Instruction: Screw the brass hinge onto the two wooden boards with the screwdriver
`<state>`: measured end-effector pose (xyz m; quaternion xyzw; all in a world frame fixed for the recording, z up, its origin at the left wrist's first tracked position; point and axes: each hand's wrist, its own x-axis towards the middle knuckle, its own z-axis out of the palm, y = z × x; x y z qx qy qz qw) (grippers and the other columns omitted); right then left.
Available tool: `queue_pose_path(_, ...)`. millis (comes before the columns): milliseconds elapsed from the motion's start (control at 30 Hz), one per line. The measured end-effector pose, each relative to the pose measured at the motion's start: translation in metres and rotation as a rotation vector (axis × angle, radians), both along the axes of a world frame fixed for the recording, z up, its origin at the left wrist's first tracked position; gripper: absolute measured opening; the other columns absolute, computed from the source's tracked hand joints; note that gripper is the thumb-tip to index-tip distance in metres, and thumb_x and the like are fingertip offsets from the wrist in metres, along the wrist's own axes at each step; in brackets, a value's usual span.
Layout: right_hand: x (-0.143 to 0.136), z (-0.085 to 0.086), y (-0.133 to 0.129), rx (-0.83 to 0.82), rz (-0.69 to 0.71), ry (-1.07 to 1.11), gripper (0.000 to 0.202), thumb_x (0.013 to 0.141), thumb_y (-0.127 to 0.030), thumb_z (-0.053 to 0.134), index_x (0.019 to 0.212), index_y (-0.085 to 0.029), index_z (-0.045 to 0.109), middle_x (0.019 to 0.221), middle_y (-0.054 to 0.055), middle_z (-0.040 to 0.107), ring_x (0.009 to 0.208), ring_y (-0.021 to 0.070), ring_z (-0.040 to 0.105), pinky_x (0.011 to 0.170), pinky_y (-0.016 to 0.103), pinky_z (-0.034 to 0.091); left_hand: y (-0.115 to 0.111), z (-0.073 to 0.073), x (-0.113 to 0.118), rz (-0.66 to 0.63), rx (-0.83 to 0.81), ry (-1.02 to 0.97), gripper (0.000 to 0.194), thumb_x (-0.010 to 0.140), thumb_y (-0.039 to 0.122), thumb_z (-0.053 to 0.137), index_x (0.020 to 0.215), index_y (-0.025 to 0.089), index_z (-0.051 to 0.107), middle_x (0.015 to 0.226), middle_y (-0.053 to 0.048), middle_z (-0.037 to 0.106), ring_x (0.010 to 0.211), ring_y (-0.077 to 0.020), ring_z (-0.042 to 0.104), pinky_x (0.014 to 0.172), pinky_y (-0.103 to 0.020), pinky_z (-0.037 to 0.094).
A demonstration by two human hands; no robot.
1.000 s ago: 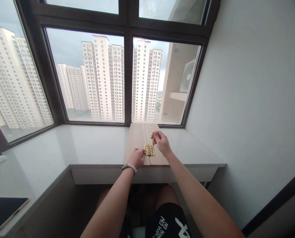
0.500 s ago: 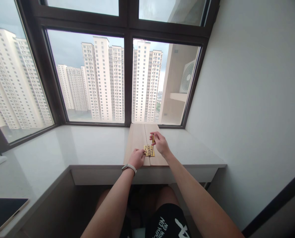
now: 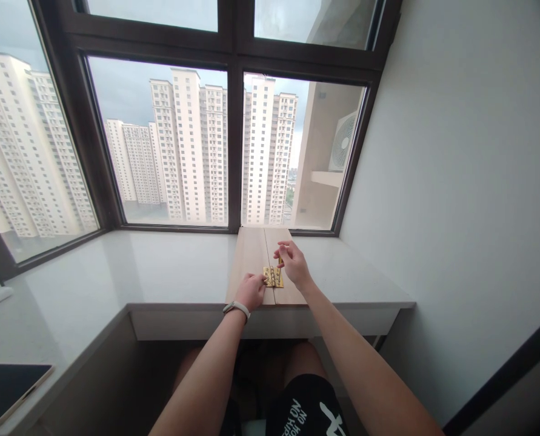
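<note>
Two pale wooden boards (image 3: 250, 254) lie side by side on the white sill, with a thin seam between them. A gold hinge (image 3: 274, 277) lies flat across the seam near the front. My left hand (image 3: 252, 289), with a band on its wrist, presses its fingertips on the hinge's left edge. Above the hinge's right leaf, my right hand (image 3: 293, 261) grips a slim screwdriver (image 3: 280, 260) with a yellowish handle, held upright. Its tip points down at the right leaf; whether a screw is under it is too small to tell.
The white sill (image 3: 183, 266) runs along dark-framed windows and bends toward me at the left. A dark-screened tablet (image 3: 10, 390) lies at the lower left. A white wall (image 3: 456, 151) rises on the right.
The fingers of my right hand have shifted slightly around the screwdriver handle. My left hand stays at the hinge.
</note>
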<state>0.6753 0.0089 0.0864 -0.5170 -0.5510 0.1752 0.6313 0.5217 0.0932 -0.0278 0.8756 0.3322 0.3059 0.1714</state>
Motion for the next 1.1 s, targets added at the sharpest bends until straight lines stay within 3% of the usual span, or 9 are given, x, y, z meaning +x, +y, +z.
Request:
queue_pose_path(100, 0.0028, -0.0018, 0.0022, -0.011, 0.028, 0.030, 0.054, 0.097, -0.073, 0.049, 0.111, -0.024, 0.067, 0.097, 0.006, 0.071, 0.095, 0.0233, 0.071, 0.062, 0.031, 0.065, -0.0002, 0.0015, -0.0005, -0.002, -0.007, 0.011, 0.031, 0.097, 0.022, 0.056, 0.124, 0.020, 0.071, 0.114, -0.011, 0.076, 0.125, -0.0259, 0.057, 0.106, -0.036, 0.047)
queue_pose_path(300, 0.0035, -0.0021, 0.0013, 0.040, -0.040, 0.046, 0.045, 0.084, -0.065, 0.075, 0.092, -0.023, 0.059, 0.100, 0.008, 0.074, 0.097, 0.0269, 0.072, 0.060, 0.034, 0.067, 0.0002, 0.0010, -0.0005, 0.000, -0.003, 0.011, 0.031, 0.096, 0.022, 0.058, 0.124, 0.020, 0.071, 0.112, -0.012, 0.076, 0.126, -0.0258, 0.058, 0.106, -0.035, 0.047)
queue_pose_path(433, -0.0002, -0.0003, -0.0009, 0.049, -0.052, 0.043, 0.047, 0.082, -0.064, 0.078, 0.089, -0.024, 0.053, 0.093, 0.006, 0.073, 0.088, 0.0257, 0.074, 0.056, 0.033, 0.066, 0.0001, -0.0003, 0.0003, 0.001, 0.008, -0.006, 0.030, 0.096, 0.021, 0.057, 0.123, 0.019, 0.072, 0.111, -0.012, 0.076, 0.124, -0.0268, 0.058, 0.104, -0.036, 0.049)
queue_pose_path(600, -0.0026, 0.0013, -0.0039, 0.027, -0.022, -0.008, 0.045, 0.093, -0.066, 0.063, 0.110, -0.025, 0.062, 0.092, 0.005, 0.072, 0.090, 0.0240, 0.072, 0.063, 0.034, 0.066, -0.0001, -0.0005, 0.0004, 0.001, 0.005, -0.013, 0.030, 0.096, 0.021, 0.058, 0.122, 0.020, 0.072, 0.111, -0.011, 0.076, 0.125, -0.0272, 0.058, 0.104, -0.037, 0.048)
queue_pose_path(700, -0.0012, 0.0010, -0.0044, 0.002, 0.007, -0.019, 0.047, 0.100, -0.066, 0.049, 0.112, -0.024, 0.067, 0.098, 0.007, 0.072, 0.095, 0.0237, 0.071, 0.068, 0.035, 0.067, -0.0008, 0.0009, -0.0001, -0.001, -0.008, -0.009, 0.030, 0.096, 0.021, 0.058, 0.123, 0.020, 0.072, 0.112, -0.012, 0.076, 0.125, -0.0270, 0.058, 0.105, -0.037, 0.048)
queue_pose_path(900, 0.0004, -0.0015, -0.0010, 0.063, -0.106, 0.006, 0.045, 0.085, -0.066, 0.073, 0.093, -0.023, 0.060, 0.101, 0.008, 0.072, 0.097, 0.0277, 0.072, 0.058, 0.036, 0.067, -0.0021, 0.0026, -0.0003, 0.003, -0.010, 0.000, 0.031, 0.096, 0.021, 0.058, 0.124, 0.019, 0.072, 0.114, -0.012, 0.075, 0.126, -0.0272, 0.058, 0.106, -0.037, 0.048)
queue_pose_path(1100, -0.0010, -0.0020, 0.0000, 0.050, -0.049, 0.001, 0.046, 0.085, -0.065, 0.074, 0.096, -0.024, 0.058, 0.091, 0.005, 0.072, 0.090, 0.0258, 0.073, 0.058, 0.033, 0.066, -0.0004, 0.0001, 0.0004, 0.002, 0.003, -0.013, 0.029, 0.096, 0.020, 0.058, 0.122, 0.020, 0.072, 0.110, -0.011, 0.076, 0.123, -0.0273, 0.059, 0.105, -0.037, 0.049)
